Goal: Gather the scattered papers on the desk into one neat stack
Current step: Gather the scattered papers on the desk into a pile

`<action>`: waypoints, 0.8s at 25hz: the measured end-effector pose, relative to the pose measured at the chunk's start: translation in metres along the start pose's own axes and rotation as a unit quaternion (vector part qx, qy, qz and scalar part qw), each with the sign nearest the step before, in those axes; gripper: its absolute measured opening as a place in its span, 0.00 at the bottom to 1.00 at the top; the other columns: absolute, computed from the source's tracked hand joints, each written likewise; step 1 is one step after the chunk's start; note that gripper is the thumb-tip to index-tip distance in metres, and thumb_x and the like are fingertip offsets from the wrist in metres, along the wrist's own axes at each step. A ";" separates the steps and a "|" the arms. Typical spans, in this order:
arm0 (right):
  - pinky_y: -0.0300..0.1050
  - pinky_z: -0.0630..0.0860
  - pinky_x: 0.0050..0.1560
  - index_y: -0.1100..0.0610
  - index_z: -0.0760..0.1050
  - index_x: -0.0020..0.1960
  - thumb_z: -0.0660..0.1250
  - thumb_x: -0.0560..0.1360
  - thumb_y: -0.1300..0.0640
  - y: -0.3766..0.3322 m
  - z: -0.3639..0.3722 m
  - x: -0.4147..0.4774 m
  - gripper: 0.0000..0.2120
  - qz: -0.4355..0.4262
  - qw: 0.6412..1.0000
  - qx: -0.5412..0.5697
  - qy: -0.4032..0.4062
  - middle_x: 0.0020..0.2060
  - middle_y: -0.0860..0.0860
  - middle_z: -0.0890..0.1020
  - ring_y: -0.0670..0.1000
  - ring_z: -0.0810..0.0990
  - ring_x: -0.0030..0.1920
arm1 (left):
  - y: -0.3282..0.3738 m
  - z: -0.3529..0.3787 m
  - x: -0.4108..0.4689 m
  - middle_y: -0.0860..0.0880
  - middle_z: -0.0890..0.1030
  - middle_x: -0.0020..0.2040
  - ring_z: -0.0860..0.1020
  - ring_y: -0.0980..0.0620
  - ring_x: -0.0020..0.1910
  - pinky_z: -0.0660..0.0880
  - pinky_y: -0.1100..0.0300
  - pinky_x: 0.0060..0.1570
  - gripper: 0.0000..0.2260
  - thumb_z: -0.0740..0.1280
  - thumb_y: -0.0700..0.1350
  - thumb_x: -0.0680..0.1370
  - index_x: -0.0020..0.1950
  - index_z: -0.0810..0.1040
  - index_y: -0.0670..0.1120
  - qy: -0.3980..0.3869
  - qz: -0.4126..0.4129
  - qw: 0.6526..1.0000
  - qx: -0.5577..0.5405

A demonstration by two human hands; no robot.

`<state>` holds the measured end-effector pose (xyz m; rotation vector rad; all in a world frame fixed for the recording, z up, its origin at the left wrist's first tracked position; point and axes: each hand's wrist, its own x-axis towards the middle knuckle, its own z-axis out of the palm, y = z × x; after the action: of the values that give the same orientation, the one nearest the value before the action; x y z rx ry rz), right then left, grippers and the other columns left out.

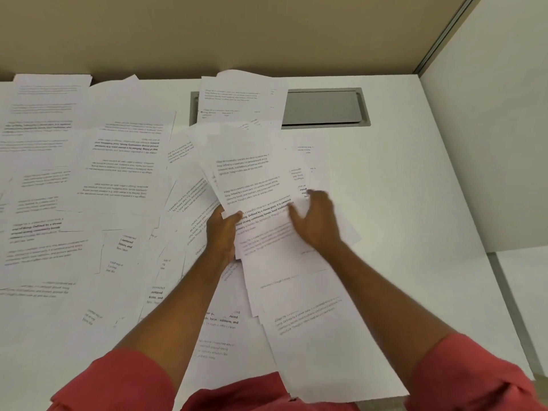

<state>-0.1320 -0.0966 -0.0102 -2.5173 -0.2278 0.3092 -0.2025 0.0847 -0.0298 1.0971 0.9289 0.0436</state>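
1. A fanned bundle of white printed paper sheets (252, 179) lies at the middle of the white desk (400, 188), its far end spreading toward 12 o'clock.
2. The left hand (224, 232) grips the bundle's edge at 8 o'clock, thumb curled over the top sheet and the other fingers hidden beneath.
3. The right hand (318, 221) lies palm down on the bundle's 4 o'clock side, fingers spread wide and fairly straight. It is blurred.
4. Bold print between the hands reads "Defined by a slower pace, it is centered" and "strong community bonds, local traditions".
5. More overlapping white sheets (326, 336) run from under the bundle toward 6 o'clock and reach the near desk edge.
6. Loose white printed pages (118, 161) cover the desk from 7 to 10 o'clock. They overlap at mixed angles and several lie upside down. Most of their print is too small to read.
7. At 12 o'clock another white page (237, 99) covers the left part of a grey metal cable hatch (323, 106) set into the desk.
8. A beige partition wall (237, 34) stands behind the desk.
9. Coral-red sleeves (118, 384) show at 6 o'clock.
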 end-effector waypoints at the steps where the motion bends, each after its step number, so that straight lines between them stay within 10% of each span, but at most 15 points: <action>1: 0.54 0.66 0.66 0.65 0.65 0.71 0.63 0.78 0.46 0.010 -0.009 0.017 0.29 0.039 0.999 -0.025 0.003 0.66 0.62 0.71 0.62 0.69 0.66 | 0.002 -0.004 0.001 0.44 0.82 0.58 0.82 0.44 0.53 0.79 0.45 0.52 0.16 0.65 0.32 0.76 0.61 0.78 0.46 -0.022 -0.008 0.999 -0.024; 7: 0.59 0.72 0.59 0.63 0.67 0.66 0.61 0.77 0.39 0.023 -0.014 0.057 0.30 0.099 0.989 -0.088 -0.070 0.65 0.58 0.67 0.60 0.68 0.65 | 0.007 -0.009 -0.001 0.43 0.84 0.54 0.83 0.43 0.52 0.79 0.41 0.50 0.10 0.65 0.38 0.78 0.58 0.80 0.44 -0.090 -0.105 0.973 -0.185; 16: 0.54 0.70 0.58 0.61 0.70 0.62 0.61 0.74 0.34 0.009 0.009 0.037 0.32 0.090 0.988 -0.124 -0.016 0.58 0.58 0.74 0.60 0.73 0.59 | 0.011 -0.005 0.000 0.47 0.84 0.53 0.83 0.46 0.50 0.80 0.47 0.49 0.16 0.75 0.35 0.70 0.56 0.80 0.47 -0.020 -0.023 0.999 0.019; 20: 0.55 0.69 0.61 0.62 0.67 0.66 0.64 0.75 0.37 0.015 0.002 0.045 0.32 0.110 0.992 -0.062 0.001 0.62 0.58 0.70 0.60 0.68 0.63 | 0.012 -0.009 0.005 0.43 0.83 0.56 0.82 0.42 0.54 0.80 0.44 0.47 0.18 0.72 0.32 0.71 0.60 0.80 0.42 -0.072 -0.117 0.990 -0.040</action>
<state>-0.0884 -0.0975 -0.0281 -2.6704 0.0348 0.3910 -0.2006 0.0994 -0.0249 0.8995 0.9132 -0.1881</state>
